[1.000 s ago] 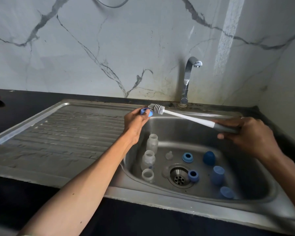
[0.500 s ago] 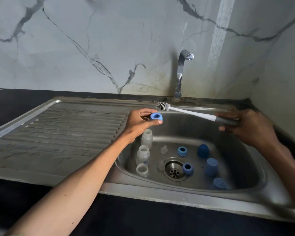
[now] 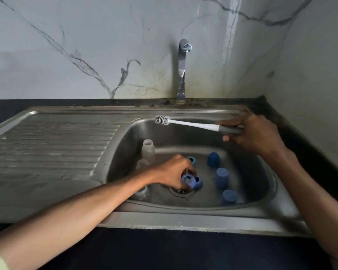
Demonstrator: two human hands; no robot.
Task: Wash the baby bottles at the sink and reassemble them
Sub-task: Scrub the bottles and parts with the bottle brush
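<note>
My left hand (image 3: 173, 172) is down in the sink basin (image 3: 261, 184), over the drain, pinching a blue bottle ring (image 3: 187, 180). Another blue ring (image 3: 199, 182) lies right beside it, and a third (image 3: 192, 159) shows just behind my knuckles. My right hand (image 3: 250, 133) grips the grey handle of a bottle brush (image 3: 185, 123) held level above the basin, its bristle head pointing left. Clear bottle bodies (image 3: 148, 151) stand at the basin's left side, partly hidden by my left arm. Three blue caps (image 3: 221, 177) sit to the right of the drain.
A chrome tap (image 3: 182, 69) rises behind the basin against the marble wall; no water runs. The ribbed steel drainboard (image 3: 53, 145) spreads to the left. Dark countertop (image 3: 304, 145) borders the sink on the right and front.
My left hand has dropped from beside the brush head down to the drain, taking the blue ring along. The brush and my right hand stay above the basin.
</note>
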